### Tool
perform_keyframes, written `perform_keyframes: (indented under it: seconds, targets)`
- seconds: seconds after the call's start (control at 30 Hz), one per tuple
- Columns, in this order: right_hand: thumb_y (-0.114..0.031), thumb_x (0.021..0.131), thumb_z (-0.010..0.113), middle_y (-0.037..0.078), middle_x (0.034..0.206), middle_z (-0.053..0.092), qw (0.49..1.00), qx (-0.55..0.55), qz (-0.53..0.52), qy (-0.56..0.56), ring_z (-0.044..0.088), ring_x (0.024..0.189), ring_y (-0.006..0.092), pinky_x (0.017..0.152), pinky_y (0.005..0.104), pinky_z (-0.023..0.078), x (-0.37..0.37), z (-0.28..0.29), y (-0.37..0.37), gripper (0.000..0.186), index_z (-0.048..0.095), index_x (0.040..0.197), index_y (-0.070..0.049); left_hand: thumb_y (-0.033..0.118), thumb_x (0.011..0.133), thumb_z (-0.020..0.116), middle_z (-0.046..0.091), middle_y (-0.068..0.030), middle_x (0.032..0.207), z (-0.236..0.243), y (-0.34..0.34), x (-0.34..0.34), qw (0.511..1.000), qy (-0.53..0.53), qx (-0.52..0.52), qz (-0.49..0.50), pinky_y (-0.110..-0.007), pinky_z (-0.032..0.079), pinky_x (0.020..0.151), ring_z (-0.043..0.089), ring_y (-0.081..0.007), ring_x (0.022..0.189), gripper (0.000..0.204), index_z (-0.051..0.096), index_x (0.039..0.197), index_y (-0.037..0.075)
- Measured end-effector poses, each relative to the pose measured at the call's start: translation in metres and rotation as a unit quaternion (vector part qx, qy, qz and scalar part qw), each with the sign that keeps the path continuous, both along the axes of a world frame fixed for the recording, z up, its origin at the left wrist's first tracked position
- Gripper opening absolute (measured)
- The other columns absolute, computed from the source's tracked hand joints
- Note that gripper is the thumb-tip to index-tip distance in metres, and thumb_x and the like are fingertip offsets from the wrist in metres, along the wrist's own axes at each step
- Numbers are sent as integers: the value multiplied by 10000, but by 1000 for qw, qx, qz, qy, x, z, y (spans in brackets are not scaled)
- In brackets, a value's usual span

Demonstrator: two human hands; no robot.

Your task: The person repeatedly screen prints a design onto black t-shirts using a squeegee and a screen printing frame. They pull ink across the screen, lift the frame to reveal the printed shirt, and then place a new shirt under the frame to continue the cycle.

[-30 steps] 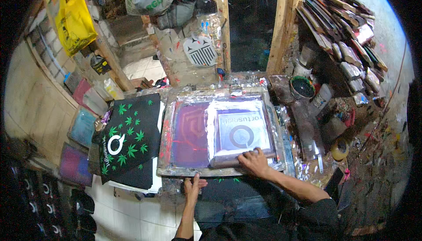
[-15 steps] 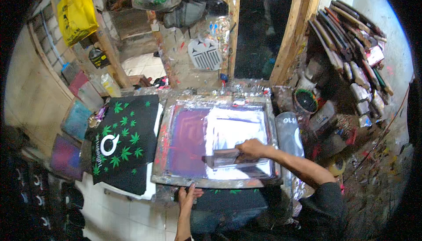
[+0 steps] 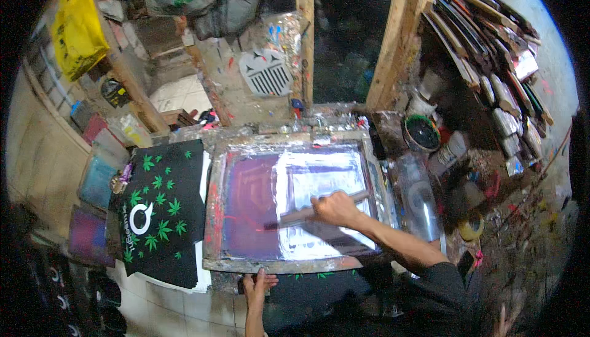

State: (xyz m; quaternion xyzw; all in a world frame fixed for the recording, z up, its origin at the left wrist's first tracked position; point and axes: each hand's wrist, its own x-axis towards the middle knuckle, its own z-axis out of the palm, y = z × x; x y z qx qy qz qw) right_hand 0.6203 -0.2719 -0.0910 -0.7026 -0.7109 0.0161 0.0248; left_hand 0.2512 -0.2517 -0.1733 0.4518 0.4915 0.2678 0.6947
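From the head camera, a wooden-framed printing screen [image 3: 289, 205] lies flat on the bench [image 3: 393, 129], its mesh purple on the left and whitish with ink on the right. The right hand [image 3: 335, 208] is closed around a long squeegee [image 3: 316, 212], which lies slanted across the mesh near the middle of the frame, its blade on the screen. The forearm reaches in from the lower right over the near right corner of the frame.

The left hand [image 3: 256, 285] rests with fingers spread and open at the bench's near edge, touching the frame's near rail and gripping nothing.

Just left of the screen lies a stack of black shirts [image 3: 157, 214] printed with green leaves and a white ring, touching or nearly touching the frame's left rail. A little more of a black printed shirt peeks out under the frame's near edge.

To the right of the frame lies a clear plastic sheet [image 3: 418, 192]; beyond it a round ink pot [image 3: 421, 133] with dark contents stands among smeared tubs. Spare wooden screens [image 3: 485, 36] lean stacked at the upper right. A yellow bag [image 3: 77, 30] hangs at the upper left.
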Motion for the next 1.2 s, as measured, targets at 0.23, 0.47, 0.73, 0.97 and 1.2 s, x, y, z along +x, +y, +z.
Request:
perform_keyframes:
  seconds: [0.23, 0.47, 0.73, 0.97, 1.2]
  targets:
    - [-332, 924, 607, 187, 745, 702, 996, -16, 89, 25, 721, 690, 396, 595, 527, 559, 19, 7, 2, 278, 648, 1023, -75, 304, 1047, 591, 730, -222, 892, -8, 4, -5, 1000, -12, 7, -27, -351, 632, 645, 754, -288, 748, 410, 477, 1205, -56]
    - [-600, 852, 708, 169, 656, 675, 987, 116, -112, -24, 707, 614, 334, 555, 464, 542, 99, -3, 88, 582, 666, 1020, -44, 313, 1044, 599, 729, -233, 927, -5, 3, -3, 1000, 5, 1, -12, -350, 627, 651, 753, -289, 751, 437, 462, 1221, -62]
    - [-235, 920, 611, 144, 794, 691, 995, 17, -92, 29, 709, 617, 333, 576, 463, 566, -53, -5, -73, 231, 602, 1055, -48, 365, 1040, 593, 727, -229, 923, -7, 3, -3, 999, 18, -7, -26, -353, 611, 660, 744, -277, 748, 495, 448, 1249, -60]
    - [-727, 829, 645, 226, 778, 703, 997, -38, -47, 47, 707, 755, 442, 666, 547, 551, 47, 4, 30, 708, 667, 1038, -51, 278, 1054, 577, 724, -225, 916, 0, 4, -1, 1000, -3, 4, -15, -356, 627, 651, 750, -282, 759, 371, 481, 1211, -44]
    - [-567, 852, 714, 202, 702, 694, 988, 94, -124, 3, 712, 686, 398, 614, 504, 546, 89, 6, 83, 576, 647, 1003, -15, 318, 1045, 594, 727, -231, 919, -4, 2, -4, 999, 35, -20, 0, -353, 615, 655, 752, -294, 757, 405, 520, 1159, -63]
